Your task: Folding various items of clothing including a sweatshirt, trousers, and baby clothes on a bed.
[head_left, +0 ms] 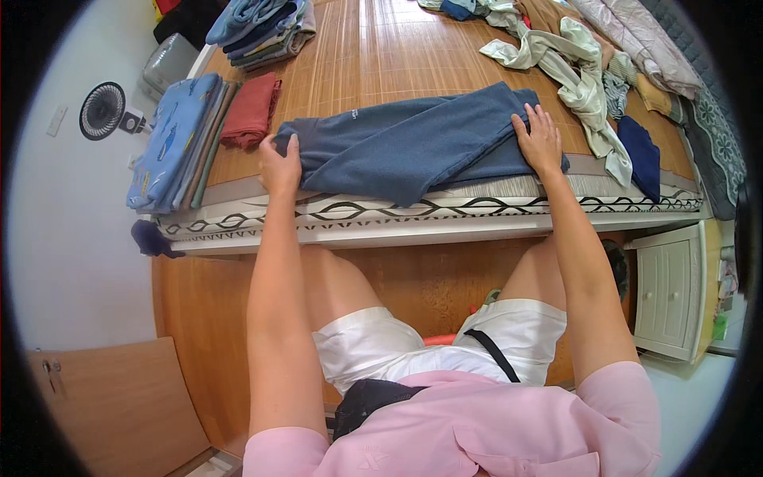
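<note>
Blue-grey trousers [413, 143] lie folded lengthwise across the near edge of the bed, waistband toward the left and leg ends toward the right. At the waistband, my left hand [280, 165] has its fingers curled round the corner, with the thumb on top. My right hand [540, 141] rests on the leg end, fingers stretched out and lying flat on the cloth. One flap of the trousers hangs slightly over the mattress edge between my hands.
Left of the trousers are folded red cloth [251, 110] and a stack of folded clothes [176, 139]. Another folded pile [266, 32] sits farther back. Loose clothes [584, 87] lie at the right. A small fan [103, 111] stands beyond the left edge; a white cabinet [666, 294] stands lower right.
</note>
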`<state>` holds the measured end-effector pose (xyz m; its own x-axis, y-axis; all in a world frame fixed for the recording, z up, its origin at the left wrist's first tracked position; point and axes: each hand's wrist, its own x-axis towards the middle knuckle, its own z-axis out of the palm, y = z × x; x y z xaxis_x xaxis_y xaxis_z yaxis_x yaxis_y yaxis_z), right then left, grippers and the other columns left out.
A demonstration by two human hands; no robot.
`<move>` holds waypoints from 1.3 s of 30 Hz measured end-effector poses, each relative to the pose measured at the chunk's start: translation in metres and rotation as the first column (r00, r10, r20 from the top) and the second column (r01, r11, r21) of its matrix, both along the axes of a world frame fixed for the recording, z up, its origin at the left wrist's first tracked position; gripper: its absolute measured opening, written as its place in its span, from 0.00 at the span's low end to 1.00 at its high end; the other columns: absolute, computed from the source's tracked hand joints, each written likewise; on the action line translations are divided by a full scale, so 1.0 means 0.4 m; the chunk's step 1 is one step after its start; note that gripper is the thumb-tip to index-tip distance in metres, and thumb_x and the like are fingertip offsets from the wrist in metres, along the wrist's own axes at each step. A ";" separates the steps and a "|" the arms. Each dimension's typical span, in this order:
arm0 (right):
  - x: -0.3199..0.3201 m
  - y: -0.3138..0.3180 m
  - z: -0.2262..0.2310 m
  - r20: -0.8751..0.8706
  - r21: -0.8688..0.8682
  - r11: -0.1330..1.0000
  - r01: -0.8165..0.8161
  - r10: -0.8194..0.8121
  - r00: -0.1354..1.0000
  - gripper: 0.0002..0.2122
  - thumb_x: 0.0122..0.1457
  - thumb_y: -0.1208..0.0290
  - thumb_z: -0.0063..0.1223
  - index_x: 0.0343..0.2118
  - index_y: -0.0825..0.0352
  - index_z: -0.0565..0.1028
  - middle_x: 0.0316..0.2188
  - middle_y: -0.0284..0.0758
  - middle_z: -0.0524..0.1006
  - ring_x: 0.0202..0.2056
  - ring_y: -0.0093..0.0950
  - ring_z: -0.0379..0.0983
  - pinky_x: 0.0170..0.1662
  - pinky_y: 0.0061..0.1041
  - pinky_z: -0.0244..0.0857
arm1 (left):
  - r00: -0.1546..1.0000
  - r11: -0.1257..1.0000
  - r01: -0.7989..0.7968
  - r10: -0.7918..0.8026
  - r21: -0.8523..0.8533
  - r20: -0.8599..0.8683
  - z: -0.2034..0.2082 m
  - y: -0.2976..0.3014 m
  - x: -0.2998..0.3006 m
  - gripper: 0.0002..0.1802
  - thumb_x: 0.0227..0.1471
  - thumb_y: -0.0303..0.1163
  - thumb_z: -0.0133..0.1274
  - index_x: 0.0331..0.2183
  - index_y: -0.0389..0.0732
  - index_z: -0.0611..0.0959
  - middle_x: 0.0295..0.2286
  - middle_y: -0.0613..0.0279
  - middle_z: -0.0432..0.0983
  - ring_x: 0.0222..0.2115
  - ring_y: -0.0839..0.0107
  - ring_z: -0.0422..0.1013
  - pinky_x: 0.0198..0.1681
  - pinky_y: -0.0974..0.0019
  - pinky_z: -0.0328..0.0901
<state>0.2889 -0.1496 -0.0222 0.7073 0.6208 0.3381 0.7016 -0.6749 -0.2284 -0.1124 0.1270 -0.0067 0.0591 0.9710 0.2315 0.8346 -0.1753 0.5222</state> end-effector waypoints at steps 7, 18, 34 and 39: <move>0.008 0.002 -0.003 -0.024 0.121 0.992 -0.024 0.028 0.999 0.31 0.60 0.40 0.36 0.59 0.59 0.65 0.61 0.41 0.61 0.63 0.39 0.53 0.63 0.43 0.44 | 0.885 0.836 0.436 -0.466 0.334 0.012 0.050 -0.190 -0.075 0.22 0.53 0.48 0.53 0.40 0.39 0.79 0.40 0.57 0.74 0.42 0.57 0.66 0.48 0.57 0.59; -0.339 0.398 0.211 -0.083 0.180 0.795 -0.579 0.599 0.797 0.21 0.58 0.49 0.45 0.44 0.61 0.77 0.44 0.42 0.76 0.48 0.39 0.71 0.53 0.35 0.61 | 0.940 0.858 0.283 -0.338 0.428 0.056 -0.029 -0.229 -0.052 0.11 0.54 0.41 0.52 0.29 0.45 0.80 0.30 0.66 0.74 0.36 0.62 0.67 0.42 0.60 0.59; -0.485 0.587 0.126 -0.166 0.110 0.707 -0.698 0.706 0.689 0.19 0.58 0.53 0.50 0.48 0.59 0.75 0.47 0.40 0.74 0.53 0.38 0.66 0.56 0.43 0.55 | 0.946 0.830 0.230 -0.313 0.509 0.082 -0.052 -0.228 -0.030 0.06 0.50 0.35 0.53 0.25 0.44 0.79 0.27 0.64 0.73 0.34 0.61 0.67 0.40 0.60 0.60; -0.455 0.404 0.158 -0.003 0.347 0.588 -0.731 0.780 0.626 0.24 0.60 0.53 0.46 0.57 0.60 0.66 0.57 0.43 0.66 0.60 0.40 0.58 0.61 0.41 0.49 | 0.953 0.813 0.228 -0.298 0.536 0.046 -0.058 -0.220 -0.050 0.07 0.50 0.35 0.51 0.25 0.43 0.78 0.27 0.61 0.73 0.34 0.58 0.67 0.39 0.59 0.61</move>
